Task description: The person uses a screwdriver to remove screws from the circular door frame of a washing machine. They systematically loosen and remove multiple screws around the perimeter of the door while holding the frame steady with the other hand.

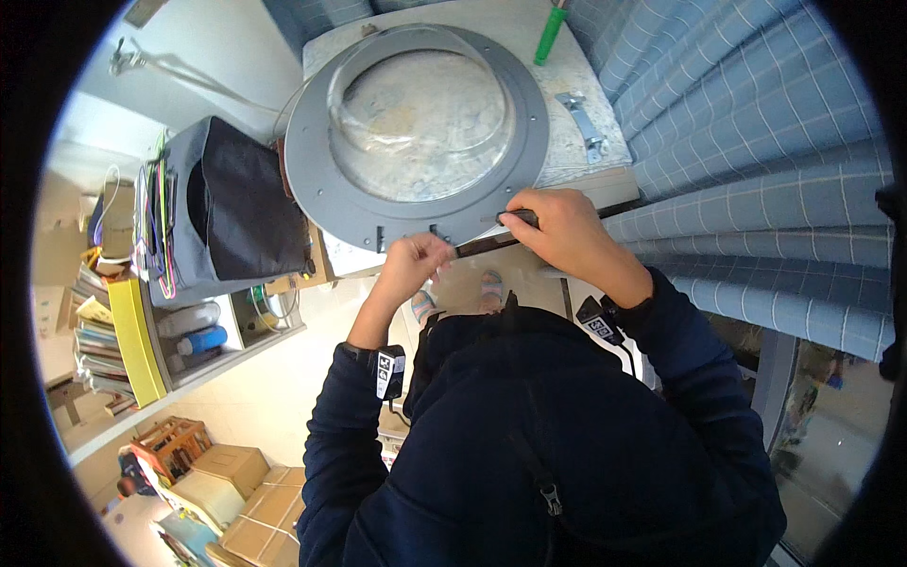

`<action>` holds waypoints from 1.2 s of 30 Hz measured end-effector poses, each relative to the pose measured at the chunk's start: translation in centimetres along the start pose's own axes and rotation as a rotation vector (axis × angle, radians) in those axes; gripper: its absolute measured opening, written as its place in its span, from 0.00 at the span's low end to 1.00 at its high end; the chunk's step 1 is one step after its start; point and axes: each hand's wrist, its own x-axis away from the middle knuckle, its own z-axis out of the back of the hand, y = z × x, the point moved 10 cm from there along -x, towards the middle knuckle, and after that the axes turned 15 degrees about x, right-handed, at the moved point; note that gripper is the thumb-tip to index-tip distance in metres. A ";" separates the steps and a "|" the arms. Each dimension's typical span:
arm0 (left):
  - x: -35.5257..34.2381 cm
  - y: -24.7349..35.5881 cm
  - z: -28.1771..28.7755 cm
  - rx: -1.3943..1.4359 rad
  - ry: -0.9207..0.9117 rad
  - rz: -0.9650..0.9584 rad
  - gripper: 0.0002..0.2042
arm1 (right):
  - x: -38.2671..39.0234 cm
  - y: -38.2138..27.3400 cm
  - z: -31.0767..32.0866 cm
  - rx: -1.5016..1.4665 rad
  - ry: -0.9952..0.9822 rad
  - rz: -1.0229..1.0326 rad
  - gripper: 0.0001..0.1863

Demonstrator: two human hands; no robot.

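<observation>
A grey round door frame (317, 151) with a clear domed window (416, 132) lies on a worn white surface (576, 71). My right hand (564, 231) is closed round a short black handle (520, 216) at the ring's front right edge. My left hand (416, 265) is at the front edge, beside black fittings (381, 238) on the ring, its fingers bent around something I cannot make out. A bent metal bracket (586, 132) lies right of the ring, and a green-handled tool (550, 36) lies behind it.
A dark fabric bag (236, 208) and shelves with books and bottles (203, 340) stand at my left. Cardboard boxes (265, 520) are at the lower left. A blue checked curtain (737, 123) hangs along the right. My sandalled feet (490, 288) show on the tiled floor (246, 397).
</observation>
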 end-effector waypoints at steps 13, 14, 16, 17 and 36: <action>3.7 2.8 4.6 -0.351 0.190 -0.550 0.05 | -2.0 -5.1 -5.5 0.130 -0.092 -0.037 0.11; 3.5 3.0 4.6 -0.371 0.183 -0.559 0.06 | -1.9 -4.9 -5.5 0.137 -0.089 -0.060 0.11; 3.2 3.8 4.4 -0.420 0.167 -0.625 0.07 | -1.7 -4.5 -5.7 0.146 -0.118 -0.099 0.11; 3.1 4.3 4.2 -0.449 0.158 -0.682 0.08 | -1.6 -4.3 -5.8 0.148 -0.133 -0.126 0.11; 2.4 5.0 2.0 -0.622 0.068 -0.818 0.21 | -0.8 -5.2 -5.2 0.116 0.045 -0.210 0.11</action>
